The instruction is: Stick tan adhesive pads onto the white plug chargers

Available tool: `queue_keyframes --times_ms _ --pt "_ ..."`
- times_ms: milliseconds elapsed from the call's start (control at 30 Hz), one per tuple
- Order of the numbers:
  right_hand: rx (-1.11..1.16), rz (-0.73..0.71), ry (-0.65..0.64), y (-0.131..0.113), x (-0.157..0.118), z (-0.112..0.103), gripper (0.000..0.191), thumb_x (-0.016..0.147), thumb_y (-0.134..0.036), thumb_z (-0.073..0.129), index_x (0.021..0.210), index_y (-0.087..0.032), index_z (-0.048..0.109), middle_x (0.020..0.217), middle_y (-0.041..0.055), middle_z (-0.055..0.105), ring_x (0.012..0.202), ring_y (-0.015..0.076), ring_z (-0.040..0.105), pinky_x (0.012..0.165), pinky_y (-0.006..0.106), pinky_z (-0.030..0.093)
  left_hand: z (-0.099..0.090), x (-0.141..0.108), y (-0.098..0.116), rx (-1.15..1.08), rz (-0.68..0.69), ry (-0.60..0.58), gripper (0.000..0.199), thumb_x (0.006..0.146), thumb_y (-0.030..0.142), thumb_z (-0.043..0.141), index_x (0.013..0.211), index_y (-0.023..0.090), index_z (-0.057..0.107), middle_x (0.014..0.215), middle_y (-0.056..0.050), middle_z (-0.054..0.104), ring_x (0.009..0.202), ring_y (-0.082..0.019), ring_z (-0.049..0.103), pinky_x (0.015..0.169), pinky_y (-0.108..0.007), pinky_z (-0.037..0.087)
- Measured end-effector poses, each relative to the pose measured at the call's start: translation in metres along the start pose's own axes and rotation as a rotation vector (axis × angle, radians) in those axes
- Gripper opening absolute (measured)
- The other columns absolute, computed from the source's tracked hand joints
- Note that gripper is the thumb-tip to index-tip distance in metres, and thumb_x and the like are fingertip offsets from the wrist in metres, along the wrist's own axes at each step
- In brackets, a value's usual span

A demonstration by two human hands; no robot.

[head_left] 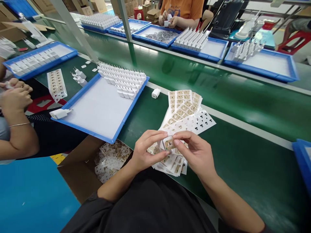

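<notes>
Between thumb and fingers, my left hand (148,149) holds a small white charger piece (168,143) with a tan sticker on its face. My right hand (195,152) pinches the sticker's right edge on the same piece. Beneath and behind both hands lie fanned sheets of tan stickers (183,105) and a white backing sheet with dark cutouts (202,121). A single white charger (155,93) stands on the green table, left of the sheets. Rows of white chargers (123,79) with pins up fill the far side of the blue-rimmed tray (116,134) to the left.
An open cardboard box (80,168) of used backing sheets sits below the table edge. A co-worker's hands (16,94) are at the left. More blue trays (262,71) line the far side, near a person in orange (182,9). Another tray (301,155) is at right.
</notes>
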State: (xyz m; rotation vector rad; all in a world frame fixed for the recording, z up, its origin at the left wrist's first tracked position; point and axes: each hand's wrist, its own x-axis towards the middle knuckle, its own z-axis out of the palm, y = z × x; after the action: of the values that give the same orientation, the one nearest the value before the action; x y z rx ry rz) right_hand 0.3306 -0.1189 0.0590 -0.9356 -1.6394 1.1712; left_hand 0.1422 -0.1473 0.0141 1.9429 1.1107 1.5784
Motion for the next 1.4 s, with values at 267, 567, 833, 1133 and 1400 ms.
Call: queue_keyframes --times_ms 267,567,833,1133,1400 --pt "-0.092 -0.068 0.022 -0.001 0.001 0.003 0.010 0.092 -0.017 0.066 0.096 -0.024 0.071 0.090 -0.0005 0.073 0.080 0.0155 0.069 0.076 0.030 0.054 -0.001 0.001 0.002 0.036 0.015 -0.002 0.052 0.079 0.021 0.081 0.128 0.024 0.064 0.117 -0.012 0.071 0.105 -0.025 0.067 0.089 -0.041 0.056" --pt "-0.186 -0.150 0.055 -0.003 0.001 0.006 0.010 0.089 -0.015 0.070 0.094 -0.023 0.069 0.086 -0.0020 0.072 0.078 0.0133 0.068 0.074 0.027 0.054 -0.001 0.004 0.005 0.098 0.054 0.014 0.049 0.079 0.022 0.080 0.126 0.023 0.066 0.114 -0.012 0.072 0.102 -0.025 0.068 0.086 -0.039 0.057" --pt "-0.256 -0.207 0.071 -0.004 0.002 0.009 0.012 0.090 -0.012 0.069 0.094 -0.023 0.067 0.084 -0.0018 0.071 0.076 0.0133 0.067 0.072 0.027 0.055 -0.001 0.004 0.006 0.126 0.060 0.015 0.049 0.080 0.022 0.080 0.126 0.024 0.064 0.113 -0.011 0.072 0.101 -0.024 0.069 0.085 -0.039 0.058" --pt "-0.307 -0.172 0.025 0.002 0.005 0.001 0.029 0.089 -0.026 0.071 0.116 -0.026 0.064 0.097 0.0043 0.064 0.086 0.0181 0.064 0.070 0.030 0.059 0.006 -0.006 -0.004 -0.001 0.061 0.059 0.055 0.078 0.017 0.082 0.127 0.023 0.060 0.120 -0.013 0.067 0.109 -0.026 0.066 0.091 -0.042 0.057" --pt "0.276 0.119 -0.101 0.007 0.001 0.018 0.015 0.089 -0.024 0.066 0.103 -0.027 0.066 0.119 0.0065 0.061 0.114 0.0220 0.061 0.085 0.033 0.058 0.016 -0.002 0.001 0.092 0.118 0.115 0.047 0.080 0.012 0.077 0.122 0.024 0.058 0.116 -0.009 0.063 0.108 -0.022 0.065 0.090 -0.039 0.059"
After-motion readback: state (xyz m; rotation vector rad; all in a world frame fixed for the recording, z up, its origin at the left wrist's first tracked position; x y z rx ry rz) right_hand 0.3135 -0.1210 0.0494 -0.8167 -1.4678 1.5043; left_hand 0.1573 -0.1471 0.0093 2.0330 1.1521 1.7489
